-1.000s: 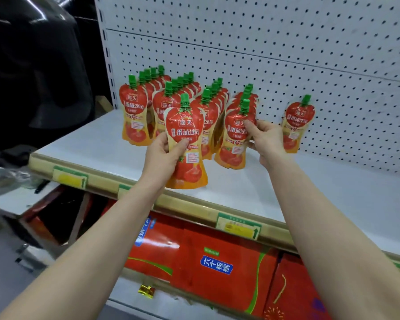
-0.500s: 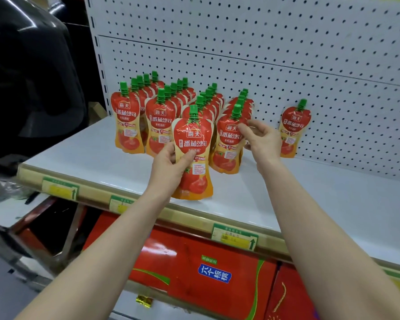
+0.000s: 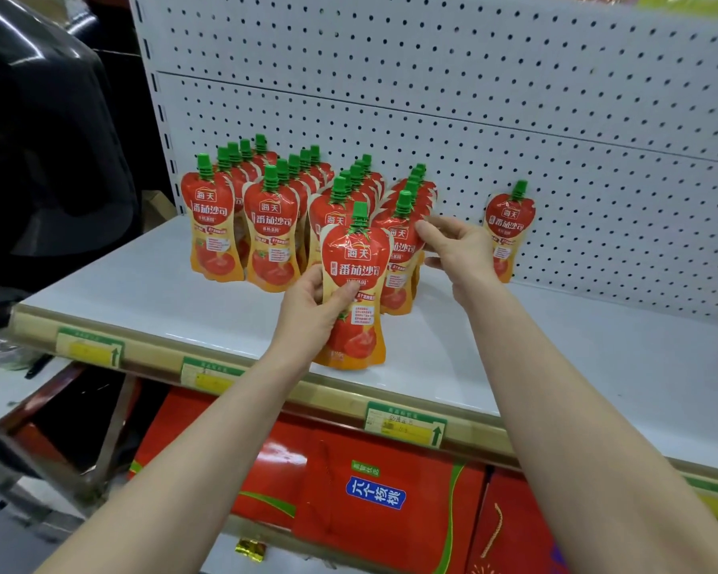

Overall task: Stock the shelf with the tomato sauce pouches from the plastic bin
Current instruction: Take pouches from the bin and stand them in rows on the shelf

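The left hand grips a pouch upright at its waist, base on the shelf, while the right hand, just right of it with fingers loosely extended, touches the row pouch behind.

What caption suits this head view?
Left hand holds a tomato sauce pouch upright at the front of the shelf while right hand touches a stocked row.

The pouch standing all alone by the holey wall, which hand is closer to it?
Right. The right hand is just left of the lone pouch, slightly in front. The left hand is farther left, gripping a second pouch.
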A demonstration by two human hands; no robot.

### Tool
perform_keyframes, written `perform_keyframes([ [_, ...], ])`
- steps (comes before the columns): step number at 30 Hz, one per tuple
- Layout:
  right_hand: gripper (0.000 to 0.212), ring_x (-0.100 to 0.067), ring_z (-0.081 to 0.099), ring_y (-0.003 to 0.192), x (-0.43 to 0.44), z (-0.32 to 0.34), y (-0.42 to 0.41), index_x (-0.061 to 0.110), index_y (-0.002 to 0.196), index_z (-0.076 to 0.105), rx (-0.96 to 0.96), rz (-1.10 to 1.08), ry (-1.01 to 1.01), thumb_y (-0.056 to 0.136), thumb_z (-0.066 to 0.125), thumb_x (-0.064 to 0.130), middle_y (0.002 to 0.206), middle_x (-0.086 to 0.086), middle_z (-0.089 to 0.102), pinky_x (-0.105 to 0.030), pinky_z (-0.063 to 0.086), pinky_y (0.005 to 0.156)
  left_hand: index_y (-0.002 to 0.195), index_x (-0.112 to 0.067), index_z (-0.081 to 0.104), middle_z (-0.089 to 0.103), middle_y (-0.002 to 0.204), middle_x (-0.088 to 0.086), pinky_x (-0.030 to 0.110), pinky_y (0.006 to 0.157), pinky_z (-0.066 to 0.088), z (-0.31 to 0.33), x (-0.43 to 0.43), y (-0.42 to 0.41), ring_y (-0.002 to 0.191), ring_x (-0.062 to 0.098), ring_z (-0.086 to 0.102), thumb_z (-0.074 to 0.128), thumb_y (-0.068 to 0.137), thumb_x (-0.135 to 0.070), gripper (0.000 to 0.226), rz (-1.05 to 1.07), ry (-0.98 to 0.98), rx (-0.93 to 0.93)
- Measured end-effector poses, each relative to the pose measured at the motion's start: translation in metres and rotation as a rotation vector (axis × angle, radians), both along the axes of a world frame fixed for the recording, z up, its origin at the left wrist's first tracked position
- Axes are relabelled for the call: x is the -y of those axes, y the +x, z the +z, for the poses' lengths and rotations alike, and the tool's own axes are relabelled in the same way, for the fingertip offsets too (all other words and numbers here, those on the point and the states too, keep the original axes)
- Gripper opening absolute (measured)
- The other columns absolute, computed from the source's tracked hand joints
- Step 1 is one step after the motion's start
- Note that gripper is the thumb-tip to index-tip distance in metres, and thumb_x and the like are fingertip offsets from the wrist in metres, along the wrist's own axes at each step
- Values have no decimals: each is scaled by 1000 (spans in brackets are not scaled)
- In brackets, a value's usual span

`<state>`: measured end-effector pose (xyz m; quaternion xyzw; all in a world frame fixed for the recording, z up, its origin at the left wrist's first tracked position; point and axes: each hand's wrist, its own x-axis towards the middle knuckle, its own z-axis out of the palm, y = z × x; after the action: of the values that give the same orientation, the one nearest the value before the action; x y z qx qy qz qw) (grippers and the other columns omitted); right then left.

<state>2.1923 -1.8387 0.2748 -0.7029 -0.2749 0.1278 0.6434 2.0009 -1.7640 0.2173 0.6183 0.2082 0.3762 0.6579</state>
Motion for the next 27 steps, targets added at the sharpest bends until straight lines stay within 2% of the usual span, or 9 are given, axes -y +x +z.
perform_keyframes([
  [2, 24, -9, 67, 77, 11, 5, -3, 16, 109, 70, 88, -75, 43, 88, 73, 27, 91, 2, 72, -24, 54, 61, 114, -18, 61, 74, 104, 0, 33, 82, 56, 0, 5, 5, 95, 15, 71, 68, 87, -22, 28, -21, 3, -7],
  [4, 14, -6, 64, 69, 28, 12, -9, 18, 92, 71, 128, -78, 93, 90, 70, 32, 80, 4, 70, -22, 51, 57, 116, -18, 61, 74, 105, 0, 34, 84, 56, -1, 10, 11, 96, 16, 71, 67, 87, -22, 30, -42, -5, -7],
  [7, 22, -8, 69, 72, 51, 16, -22, 15, 88, 73, 77, 221, -66, 90, 69, 37, 81, 1, 75, -20, 52, 55, 115, -17, 61, 74, 103, 2, 34, 82, 56, -2, 21, 22, 95, 17, 71, 68, 87, -20, 29, -80, -7, 2],
  [9, 16, -10, 70, 73, 66, 13, -19, 11, 94, 74, 60, 315, -140, 89, 72, 26, 83, 0, 76, -21, 54, 57, 114, -18, 62, 74, 103, 1, 31, 80, 57, -4, 33, 34, 95, 16, 71, 68, 87, -21, 28, -119, 4, 3],
  [15, 7, -6, 68, 64, 97, 18, 23, 15, 84, 72, 78, 147, -110, 91, 69, 14, 69, 6, 74, -21, 57, 60, 118, -19, 61, 71, 111, -4, 27, 88, 55, -9, 56, 77, 103, 9, 67, 68, 87, -23, 32, -217, 47, -39],
  [18, 10, -8, 67, 65, 103, 20, 53, 15, 82, 71, 116, 25, -82, 92, 68, 16, 75, 0, 74, -22, 56, 60, 126, -21, 55, 66, 118, -5, 24, 88, 53, -18, 62, 99, 104, 6, 64, 67, 89, -22, 39, -205, 127, -135],
  [21, 13, -6, 65, 57, 93, 19, 82, 17, 80, 69, 131, -59, -62, 93, 67, 14, 73, -1, 71, -20, 53, 54, 131, -19, 51, 58, 121, -8, 29, 95, 50, -21, 64, 126, 110, 10, 59, 64, 91, -23, 43, -183, 226, -246],
  [23, 16, -14, 67, 63, 79, 14, 103, 22, 77, 68, 145, -107, -65, 91, 69, 15, 76, -3, 72, -29, 56, 61, 133, -19, 50, 55, 122, -4, 36, 100, 47, -24, 62, 150, 114, 16, 57, 61, 92, -24, 43, -164, 316, -314],
  [27, 22, -18, 66, 68, 49, 6, 133, 29, 73, 66, 189, -136, -74, 91, 69, 17, 80, -5, 71, -31, 56, 63, 146, -18, 33, 40, 145, 4, 37, 109, 37, -29, 51, 196, 131, 21, 43, 57, 94, -24, 58, -99, 424, -517],
])
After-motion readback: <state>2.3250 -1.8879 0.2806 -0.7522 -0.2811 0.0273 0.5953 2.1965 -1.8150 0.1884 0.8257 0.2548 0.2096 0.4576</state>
